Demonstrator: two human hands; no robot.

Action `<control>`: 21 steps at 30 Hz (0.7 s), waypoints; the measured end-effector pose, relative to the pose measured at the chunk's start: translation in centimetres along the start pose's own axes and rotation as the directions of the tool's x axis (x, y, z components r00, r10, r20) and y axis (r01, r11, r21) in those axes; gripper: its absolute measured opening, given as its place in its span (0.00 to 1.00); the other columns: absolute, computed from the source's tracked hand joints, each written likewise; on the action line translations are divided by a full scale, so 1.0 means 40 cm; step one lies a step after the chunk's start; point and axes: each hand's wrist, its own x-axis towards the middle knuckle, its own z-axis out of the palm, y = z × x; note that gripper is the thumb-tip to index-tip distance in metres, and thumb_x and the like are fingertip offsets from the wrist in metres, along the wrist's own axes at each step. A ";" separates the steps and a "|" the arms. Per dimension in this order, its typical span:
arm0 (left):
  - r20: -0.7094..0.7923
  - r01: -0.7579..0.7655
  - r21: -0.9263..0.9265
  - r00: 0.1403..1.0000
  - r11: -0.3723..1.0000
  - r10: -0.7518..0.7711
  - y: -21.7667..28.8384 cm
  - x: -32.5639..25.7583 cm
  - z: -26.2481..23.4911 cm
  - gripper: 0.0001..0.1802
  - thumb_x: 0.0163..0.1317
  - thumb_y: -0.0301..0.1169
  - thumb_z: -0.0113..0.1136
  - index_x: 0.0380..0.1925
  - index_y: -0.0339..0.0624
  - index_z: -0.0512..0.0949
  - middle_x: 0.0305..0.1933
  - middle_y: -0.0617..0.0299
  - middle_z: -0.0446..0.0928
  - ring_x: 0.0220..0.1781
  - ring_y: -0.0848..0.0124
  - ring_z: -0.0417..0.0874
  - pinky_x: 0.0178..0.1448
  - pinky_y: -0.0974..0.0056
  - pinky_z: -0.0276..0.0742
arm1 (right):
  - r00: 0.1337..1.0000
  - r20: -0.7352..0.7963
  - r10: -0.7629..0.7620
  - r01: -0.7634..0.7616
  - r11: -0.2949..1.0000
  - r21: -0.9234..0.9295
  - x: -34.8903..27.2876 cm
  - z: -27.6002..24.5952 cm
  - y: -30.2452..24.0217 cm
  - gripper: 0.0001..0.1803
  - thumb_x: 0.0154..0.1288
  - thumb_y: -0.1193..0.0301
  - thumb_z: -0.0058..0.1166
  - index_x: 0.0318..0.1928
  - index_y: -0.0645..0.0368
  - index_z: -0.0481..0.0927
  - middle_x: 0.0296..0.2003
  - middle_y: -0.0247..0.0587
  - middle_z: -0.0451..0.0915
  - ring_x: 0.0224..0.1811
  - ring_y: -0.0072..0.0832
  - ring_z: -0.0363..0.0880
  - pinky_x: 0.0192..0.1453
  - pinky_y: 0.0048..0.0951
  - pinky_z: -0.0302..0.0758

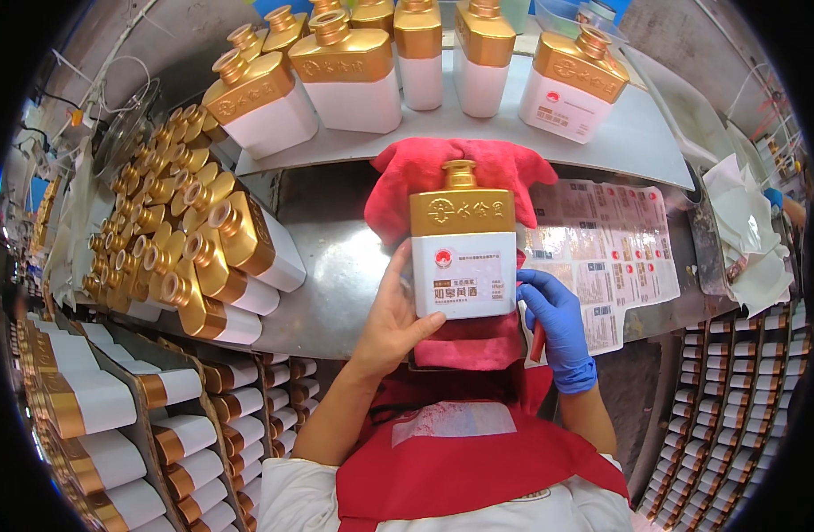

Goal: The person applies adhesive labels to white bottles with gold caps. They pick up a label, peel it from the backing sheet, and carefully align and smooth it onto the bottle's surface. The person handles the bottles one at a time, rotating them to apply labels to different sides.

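Upright over a red cloth [393, 191] stands a flat bottle [463, 253] with a gold shoulder and neck and a white body. A printed label lies on its white front. My bare left hand [389, 317] grips the bottle's lower left side, thumb along the bottom edge. At the lower right edge is my right hand [556, 321] in a blue glove, fingers bent and closed round a thin red-handled tool [538, 341]. That tool's working end cannot be made out. Right of the bottle lies a sheet of labels [633, 266], partly behind the gloved hand.
Several gold-and-white bottles [349, 80] stand along a raised grey shelf [637, 151] at the back. More bottles [238, 230] crowd the metal table [322, 222] at left. Racks of bottles [194, 439] flank me below. White sheets [748, 235] hang at the right edge.
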 end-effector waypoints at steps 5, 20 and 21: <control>-0.129 0.071 0.120 0.990 0.990 -0.056 -0.015 0.008 0.036 0.50 0.53 0.12 0.57 0.70 0.35 0.38 0.70 0.48 0.52 0.71 0.62 0.58 0.71 0.57 0.59 | 0.999 -0.052 -0.009 0.010 1.000 0.014 0.004 0.014 0.004 0.17 0.61 0.72 0.59 0.51 0.63 0.77 0.30 0.26 0.74 0.24 0.10 0.65 0.29 0.13 0.65; -0.053 0.132 0.052 0.990 0.990 -0.129 0.008 0.018 -0.030 0.50 0.61 0.21 0.57 0.71 0.39 0.31 0.73 0.49 0.46 0.73 0.62 0.54 0.72 0.58 0.52 | 0.995 -0.036 -0.093 0.089 0.990 -0.105 0.014 0.008 0.002 0.22 0.58 0.74 0.61 0.54 0.62 0.75 0.35 0.26 0.76 0.22 0.07 0.63 0.26 0.10 0.63; -0.070 0.071 0.072 0.995 0.995 -0.066 0.009 0.027 -0.012 0.47 0.62 0.22 0.56 0.72 0.39 0.35 0.73 0.48 0.45 0.73 0.60 0.53 0.73 0.58 0.51 | 0.992 -0.045 -0.118 0.112 0.986 -0.124 0.024 0.009 0.000 0.23 0.57 0.73 0.62 0.54 0.63 0.75 0.36 0.27 0.76 0.22 0.07 0.64 0.27 0.11 0.63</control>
